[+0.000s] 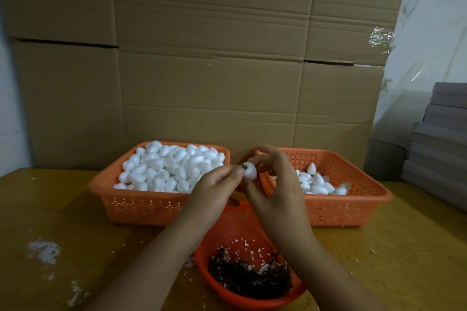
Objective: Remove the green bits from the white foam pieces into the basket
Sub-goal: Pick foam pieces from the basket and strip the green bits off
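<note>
At 9 o'clock of the hands, an orange basket (131,206) sits on the wooden desk (50,209), heaped with white foam pieces (166,166). White crumbs (44,251) lie scattered on the desk at 8 o'clock.

The left hand (214,184) reaches up from 6 o'clock, its fingers (236,171) pinched on the green bit (244,165) that sticks out of a single foam piece (249,171). The right hand (275,184) grasps that same foam piece between thumb and fingertips, just to the right of the left hand. The piece is held in the air between the 2 rear baskets, above the far rim of the small basket.

That small orange basket (235,225) lies at 6 o'clock beneath the forearms and holds a dark pile of green bits (250,278) mixed with white flecks.

At 3 o'clock a second large orange basket (353,207) holds fewer foam pieces (318,182). Cardboard (207,58) stands behind everything at 12 o'clock, and grey stacked boards (439,139) rise at the far right.
</note>
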`<state>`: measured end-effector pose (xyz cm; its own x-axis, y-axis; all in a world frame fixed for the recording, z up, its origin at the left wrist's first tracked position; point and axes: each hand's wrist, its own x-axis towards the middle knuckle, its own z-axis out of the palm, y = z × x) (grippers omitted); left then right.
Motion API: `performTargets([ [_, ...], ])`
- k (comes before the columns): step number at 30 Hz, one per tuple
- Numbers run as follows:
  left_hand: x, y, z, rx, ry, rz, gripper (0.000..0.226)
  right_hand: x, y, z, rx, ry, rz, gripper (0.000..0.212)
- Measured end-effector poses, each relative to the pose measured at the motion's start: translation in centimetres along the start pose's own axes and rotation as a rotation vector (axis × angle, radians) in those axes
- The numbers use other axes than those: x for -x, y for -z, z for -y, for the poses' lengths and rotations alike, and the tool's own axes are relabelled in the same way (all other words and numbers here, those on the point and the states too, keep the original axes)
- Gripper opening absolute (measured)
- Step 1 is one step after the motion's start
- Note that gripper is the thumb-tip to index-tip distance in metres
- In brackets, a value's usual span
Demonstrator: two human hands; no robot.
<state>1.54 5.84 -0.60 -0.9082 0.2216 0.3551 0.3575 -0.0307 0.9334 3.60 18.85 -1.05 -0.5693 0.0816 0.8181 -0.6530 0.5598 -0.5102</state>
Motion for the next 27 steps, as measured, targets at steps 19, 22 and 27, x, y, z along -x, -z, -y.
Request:
performTargets([
  [19,-0.35,0.32,0.48,0.270,0.169,-0.012,0.021,-0.10,0.15,0.15,0.002,-0.009,0.084,0.047],
  [22,-0.44,0.20,0.26,0.338,0.205,0.002,0.024,-0.06,0.24,-0.12,-0.047,-0.059,0.099,0.041],
  [27,-0.52,0.28,0.46,0.335,0.229,0.003,0.018,-0.01,0.09,-0.34,-0.073,-0.114,0.068,0.025],
])
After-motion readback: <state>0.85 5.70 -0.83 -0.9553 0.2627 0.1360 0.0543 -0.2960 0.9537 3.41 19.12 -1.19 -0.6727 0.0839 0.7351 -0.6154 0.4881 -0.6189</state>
